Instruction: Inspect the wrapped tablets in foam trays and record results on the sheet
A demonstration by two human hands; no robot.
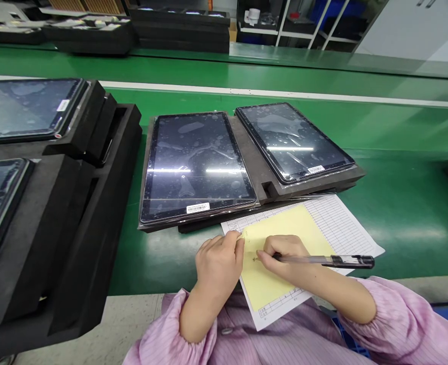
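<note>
My right fingers (283, 244) grip a slim pen (345, 261); my left fingers (239, 249) pinch yellow paper (286, 225) jutting past the edge of the smooth green counter (402, 223), roomy rightward.

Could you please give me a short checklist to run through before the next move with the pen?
1. Pen gripped in the right hand, tip at the yellow sheet: ok.
2. Left hand at the yellow sheet's left edge: ok.
3. Printed form fully visible: not ok, partly under the yellow sheet.
4. Tablet ahead of the left hand lying on the foam tray: ok.
5. Handwritten marks legible: cannot tell, too small.
</note>
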